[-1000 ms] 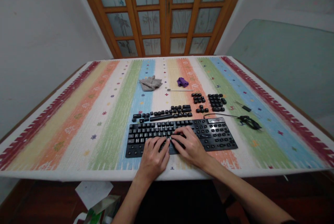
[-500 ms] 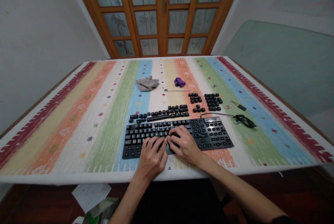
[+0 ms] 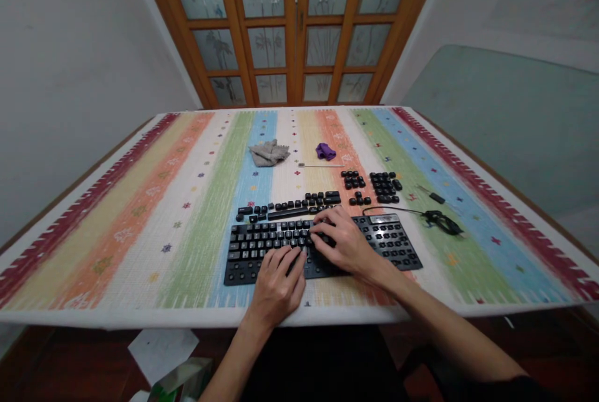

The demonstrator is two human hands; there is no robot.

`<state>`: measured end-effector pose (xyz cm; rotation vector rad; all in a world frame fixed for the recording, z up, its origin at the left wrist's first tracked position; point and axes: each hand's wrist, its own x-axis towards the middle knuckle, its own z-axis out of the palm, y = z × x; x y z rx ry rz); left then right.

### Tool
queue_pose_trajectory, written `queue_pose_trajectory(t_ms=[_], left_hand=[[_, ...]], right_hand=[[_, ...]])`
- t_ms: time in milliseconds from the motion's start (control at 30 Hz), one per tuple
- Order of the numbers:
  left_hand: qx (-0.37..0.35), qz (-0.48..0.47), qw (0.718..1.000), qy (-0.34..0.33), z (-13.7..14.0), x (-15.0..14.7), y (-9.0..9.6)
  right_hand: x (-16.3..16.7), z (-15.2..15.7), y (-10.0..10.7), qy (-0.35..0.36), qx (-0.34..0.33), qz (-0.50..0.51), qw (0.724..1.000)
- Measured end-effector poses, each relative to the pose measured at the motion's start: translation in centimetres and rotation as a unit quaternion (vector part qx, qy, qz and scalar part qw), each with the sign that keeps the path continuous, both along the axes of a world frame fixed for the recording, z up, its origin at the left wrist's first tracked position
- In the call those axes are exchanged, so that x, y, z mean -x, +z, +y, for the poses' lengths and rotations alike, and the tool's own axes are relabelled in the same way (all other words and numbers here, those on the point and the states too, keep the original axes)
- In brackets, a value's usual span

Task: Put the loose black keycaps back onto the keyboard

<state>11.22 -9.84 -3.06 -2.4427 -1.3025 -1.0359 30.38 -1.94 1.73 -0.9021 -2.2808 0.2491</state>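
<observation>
Black computer keyboard (image 3: 271,240): on the near side of the cloth-covered desk (image 3: 107,252), directly under both hands; keycaps remain seated over its upper left, with bare switch positions across its right-hand part and along its lowest rows at left.
Left hand (image 3: 281,280): over the near edge of the keyboard, fingers bent, fingertips at its lower middle; whether the grip has hold of anything cannot be told.
Right hand (image 3: 344,243): over the middle, fingers curled, thumb and forefinger close together; the fingertips hide any keycap in this grip. It covers part of the keyboard.
Spacebar (image 3: 289,214): loose, just behind the keyboard, among other detached keycaps.
Keycap groups: a navigation cluster (image 3: 353,179), an arrow set (image 3: 359,199) and a number-pad block (image 3: 385,187), behind the keyboard at right.
Cable (image 3: 442,222): bundled, right of the keyboard.
Dark-handled tool (image 3: 437,198): beyond the cable.
Thin rod (image 3: 322,166): farther back, before a grey cloth (image 3: 270,153) and a purple cloth (image 3: 326,151).
Carton (image 3: 185,380): below the desk at left, partly seen; contents indistinct.
</observation>
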Motion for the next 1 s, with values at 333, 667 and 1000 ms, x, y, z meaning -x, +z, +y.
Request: queue_pose_trajectory(t_ms=[333, 667, 1000], left_hand=[[0.038, 0.007, 0.999, -0.015, 0.2, -0.1, -0.2], [0.051, 0.001, 0.999, -0.015, 0.2, -0.2, -0.2], [0.032, 0.001, 0.999, -0.017, 0.1, -0.2, 0.0]], right_hand=[[-1.0, 11.1, -0.6, -0.041, 0.047, -0.111, 0.992], [0.7, 13.7, -2.6, -0.046, 0.062, -0.143, 0.987], [0.9, 13.7, -2.3, -0.048, 0.049, -0.132, 0.989]])
